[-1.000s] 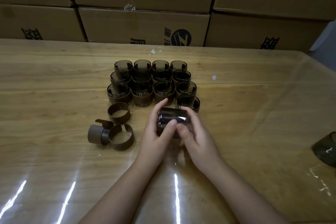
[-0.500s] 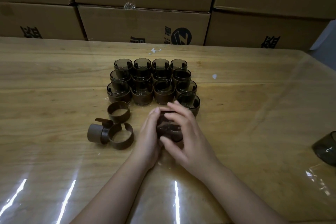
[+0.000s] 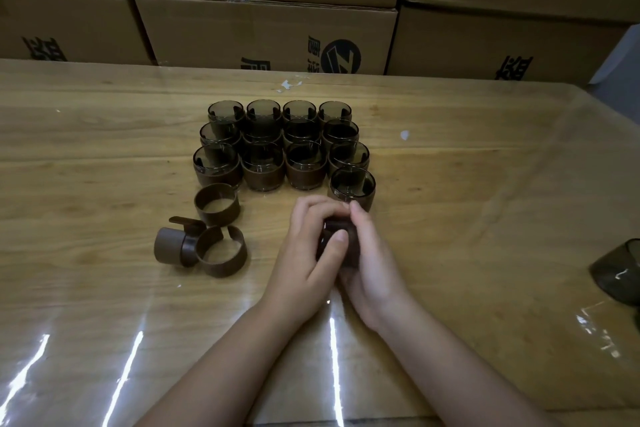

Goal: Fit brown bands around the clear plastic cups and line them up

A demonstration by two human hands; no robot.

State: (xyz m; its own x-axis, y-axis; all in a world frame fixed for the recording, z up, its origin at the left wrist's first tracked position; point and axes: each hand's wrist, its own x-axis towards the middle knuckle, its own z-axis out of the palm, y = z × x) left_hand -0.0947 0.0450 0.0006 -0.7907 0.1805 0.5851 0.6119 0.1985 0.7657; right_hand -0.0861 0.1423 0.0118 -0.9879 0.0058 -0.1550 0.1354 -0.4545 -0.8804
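Both hands hold one cup with a brown band [image 3: 341,230] low over the table, mostly hidden by fingers. My left hand [image 3: 308,253] wraps its left side, thumb across the front. My right hand [image 3: 372,260] grips its right side. Just beyond them stand several banded smoky clear cups [image 3: 277,149] in rows, and a single one [image 3: 352,188] starts a nearer row at the right. Three loose brown bands lie to the left: one upright [image 3: 217,208], one open ring [image 3: 221,251], and one on its side [image 3: 169,246].
A bare smoky cup [image 3: 620,270] lies on its side at the table's right edge. Stacked cardboard boxes [image 3: 266,31] wall off the far side of the wooden table [image 3: 485,184], which has a glossy clear cover. Small white scraps [image 3: 404,134] lie beyond the cups.
The cup held up and showing its clear side a second ago has been turned and is now lower, wrapped by both hands. The rows and the loose bands have not moved.
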